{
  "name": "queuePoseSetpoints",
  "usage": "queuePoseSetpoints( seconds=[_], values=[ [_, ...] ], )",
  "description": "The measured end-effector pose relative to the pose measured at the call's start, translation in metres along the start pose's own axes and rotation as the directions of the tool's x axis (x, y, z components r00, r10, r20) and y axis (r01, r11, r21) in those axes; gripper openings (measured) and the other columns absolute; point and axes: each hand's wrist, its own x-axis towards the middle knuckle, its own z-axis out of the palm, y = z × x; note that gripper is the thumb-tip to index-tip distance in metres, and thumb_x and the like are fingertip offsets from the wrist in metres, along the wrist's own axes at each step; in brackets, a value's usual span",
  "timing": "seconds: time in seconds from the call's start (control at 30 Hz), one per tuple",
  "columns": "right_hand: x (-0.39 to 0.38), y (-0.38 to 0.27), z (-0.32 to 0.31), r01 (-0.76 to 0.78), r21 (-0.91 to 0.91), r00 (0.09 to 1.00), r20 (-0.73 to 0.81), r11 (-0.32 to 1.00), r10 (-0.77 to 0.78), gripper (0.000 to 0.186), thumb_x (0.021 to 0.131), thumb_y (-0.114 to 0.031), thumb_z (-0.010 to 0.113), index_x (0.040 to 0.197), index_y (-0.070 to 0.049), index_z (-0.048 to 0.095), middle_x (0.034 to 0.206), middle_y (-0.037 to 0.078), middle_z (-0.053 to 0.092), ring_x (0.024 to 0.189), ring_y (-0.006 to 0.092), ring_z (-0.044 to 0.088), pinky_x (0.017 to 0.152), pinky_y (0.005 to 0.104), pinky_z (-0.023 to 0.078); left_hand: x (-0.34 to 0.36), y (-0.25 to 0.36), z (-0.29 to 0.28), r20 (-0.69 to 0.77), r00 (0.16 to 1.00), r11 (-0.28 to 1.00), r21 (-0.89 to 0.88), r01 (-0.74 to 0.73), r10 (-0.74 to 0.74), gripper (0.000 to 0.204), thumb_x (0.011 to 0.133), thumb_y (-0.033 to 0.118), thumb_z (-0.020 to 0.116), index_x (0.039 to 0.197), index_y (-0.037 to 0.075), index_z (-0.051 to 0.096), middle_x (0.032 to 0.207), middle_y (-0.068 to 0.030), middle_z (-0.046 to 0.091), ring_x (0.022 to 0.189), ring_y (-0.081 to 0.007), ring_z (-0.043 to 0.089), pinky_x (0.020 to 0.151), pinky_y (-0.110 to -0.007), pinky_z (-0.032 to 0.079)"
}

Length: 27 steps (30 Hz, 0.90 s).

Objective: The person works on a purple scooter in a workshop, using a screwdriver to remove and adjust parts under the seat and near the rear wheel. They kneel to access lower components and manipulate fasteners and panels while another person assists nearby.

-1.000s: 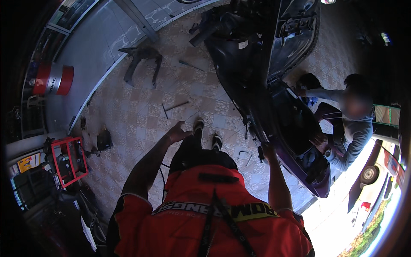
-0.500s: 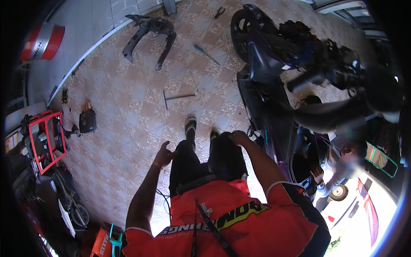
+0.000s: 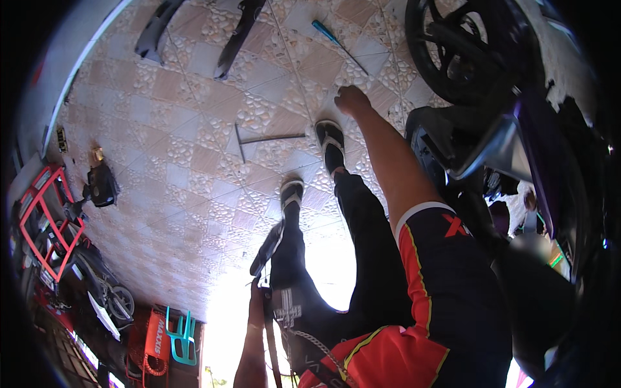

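My right hand (image 3: 352, 100) stretches forward on a straight arm, low over the tiled floor (image 3: 194, 161), fingers curled in with nothing visible in them. It hovers just past my front shoe (image 3: 330, 142), between a T-handle wrench (image 3: 265, 138) lying on the tiles and a blue-handled screwdriver (image 3: 333, 35). My left hand (image 3: 257, 291) hangs by my left thigh, next to a narrow black piece (image 3: 266, 242); glare hides whether it grips it. A purple scooter (image 3: 543, 149) with its black wheel (image 3: 459, 52) stands close on my right.
Two black fairing panels (image 3: 155, 32) (image 3: 236, 35) lie on the floor at the far side. A small black object (image 3: 100, 184) and a red frame stand (image 3: 39, 213) sit at the left wall. Another person (image 3: 537, 242) is low beside the scooter.
My view has tipped forward and closer to the floor. My right hand left my knee and reached out toward the tools on the tiles; my left hand dropped back by my thigh.
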Motion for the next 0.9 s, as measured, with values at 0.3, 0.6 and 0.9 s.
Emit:
queuePoseSetpoints(
  seconds=[0.3, 0.6, 0.9],
  values=[
    [0.126, 0.048, -0.004, -0.186, 0.051, 0.976, -0.109, 0.981, 0.19, 0.039, 0.094, -0.018, 0.057, 0.13, -0.005, 0.052, 0.132, 0.024, 0.054, 0.122, 0.0385, 0.058, 0.1, 0.0474, 0.051, 0.027, 0.02, 0.071, 0.024, 0.999, 0.908, 0.418, 0.011, -0.023, 0.108, 0.082, 0.004, 0.078, 0.159, 0.006, 0.002, 0.084, -0.0016, 0.059, 0.077, -0.0138, 0.061, 0.075, -0.028, 0.053],
    [0.162, 0.074, 0.034, -0.346, 0.058, 0.902, -0.253, 0.936, 0.349, 0.031, 0.095, -0.016, 0.058, 0.124, -0.006, 0.052, 0.117, 0.022, 0.062, 0.113, 0.0392, 0.064, 0.092, 0.0472, 0.055, 0.049, 0.057, 0.099, 0.022, 0.999, 0.868, 0.497, 0.019, -0.034, 0.089, 0.086, 0.007, 0.076, 0.149, 0.001, 0.014, 0.083, -0.0031, 0.06, 0.074, -0.0125, 0.062, 0.073, -0.027, 0.053],
    [0.033, 0.015, 0.116, -0.24, 0.83, 0.949, 0.309, 0.503, -0.058, 0.028, 0.092, -0.015, 0.067, 0.117, -0.005, 0.059, 0.091, 0.012, 0.065, 0.082, 0.0228, 0.065, 0.069, 0.0378, 0.056, 0.052, 0.032, 0.071, 0.065, 0.995, 0.907, 0.41, -0.098, 0.078, 0.062, 0.091, 0.011, 0.071, 0.138, 0.002, 0.031, 0.087, -0.0056, 0.062, 0.074, -0.0135, 0.063, 0.068, -0.028, 0.054]
  ],
)
